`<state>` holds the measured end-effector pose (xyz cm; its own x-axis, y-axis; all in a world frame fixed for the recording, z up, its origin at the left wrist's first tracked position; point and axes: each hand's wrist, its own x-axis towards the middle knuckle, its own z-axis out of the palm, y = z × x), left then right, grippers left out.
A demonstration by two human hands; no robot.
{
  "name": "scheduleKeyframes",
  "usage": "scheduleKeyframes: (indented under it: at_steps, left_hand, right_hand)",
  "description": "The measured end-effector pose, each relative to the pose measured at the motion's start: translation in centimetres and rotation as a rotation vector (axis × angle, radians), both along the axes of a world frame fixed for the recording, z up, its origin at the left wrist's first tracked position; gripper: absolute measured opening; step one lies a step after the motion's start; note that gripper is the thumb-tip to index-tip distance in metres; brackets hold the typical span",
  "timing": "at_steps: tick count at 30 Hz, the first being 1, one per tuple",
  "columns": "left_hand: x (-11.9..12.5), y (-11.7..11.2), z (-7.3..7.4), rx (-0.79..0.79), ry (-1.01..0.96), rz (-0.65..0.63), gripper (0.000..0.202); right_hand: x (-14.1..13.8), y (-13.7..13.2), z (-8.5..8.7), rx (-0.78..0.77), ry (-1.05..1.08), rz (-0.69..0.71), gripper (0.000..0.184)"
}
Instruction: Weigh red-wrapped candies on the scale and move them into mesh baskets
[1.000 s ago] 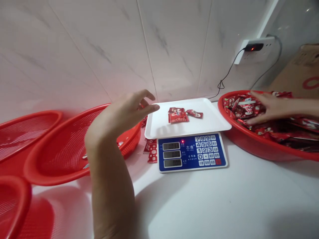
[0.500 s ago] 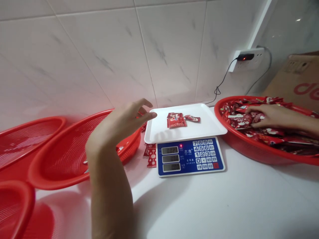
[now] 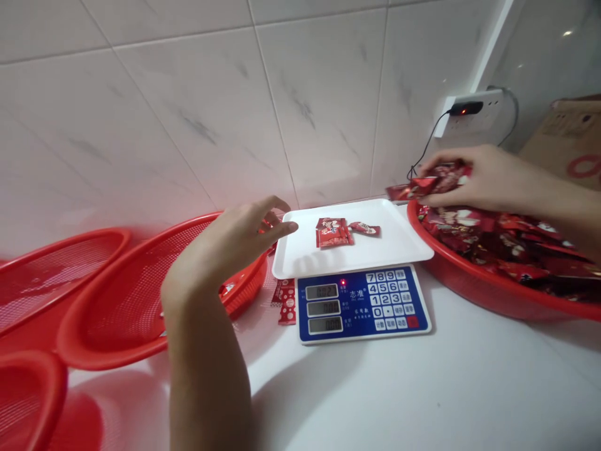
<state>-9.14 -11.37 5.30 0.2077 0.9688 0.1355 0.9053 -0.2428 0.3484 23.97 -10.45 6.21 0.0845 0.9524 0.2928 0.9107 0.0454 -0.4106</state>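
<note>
The right hand (image 3: 488,178) has risen from the red basket (image 3: 469,291) clutching snack packets (image 3: 432,181), now just beside the scale tray (image 3: 399,241); the left hand (image 3: 230,244) hovers open and empty at the tray's left edge.

A wall of large glossy white tiles (image 3: 188,94) with faint grey marble veins and thin grout lines fills the far side. Below it runs a smooth white counter (image 3: 422,388), shiny enough to catch soft shadows and a reddish tint at the left. At the far right, past a white corner strip (image 3: 493,37), a white wall socket (image 3: 483,119) holds a black plug (image 3: 464,108) with a small red light; its black cable (image 3: 425,153) hangs down. A brown cardboard box (image 3: 568,134) stands at the right edge. Lighting is even and indoor.
</note>
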Motion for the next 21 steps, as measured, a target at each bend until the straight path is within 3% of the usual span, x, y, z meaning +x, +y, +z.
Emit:
scheduleKeyframes:
  at_steps: [3, 8, 15, 18, 21]
  left_hand:
    - [-0.3, 0.1, -0.1, 0.016, 0.0, -0.009, 0.044]
    - [-0.3, 0.0, 0.0, 0.018, -0.009, -0.032, 0.045]
    - [0.2, -0.2, 0.0, 0.056, 0.006, -0.047, 0.038]
    - [0.2, 0.0, -0.1, 0.048, 0.005, -0.056, 0.04]
    - [0.1, 0.0, -0.1, 0.06, 0.0, -0.063, 0.04]
  right_hand:
    - [-3.6, 2.3, -1.1, 0.025, 0.04, 0.276, 0.035]
    - [-8.1, 6.5, -3.7, -0.065, -0.083, 0.514, 0.04]
    - [-9.1, 8.9, -5.8, -0.236, -0.102, 0.532, 0.05]
    - [-8.2, 9.2, -5.5, -0.327, -0.052, 0.545, 0.066]
    - [-6.9, 8.1, -4.1, -0.338, -0.058, 0.507, 0.079]
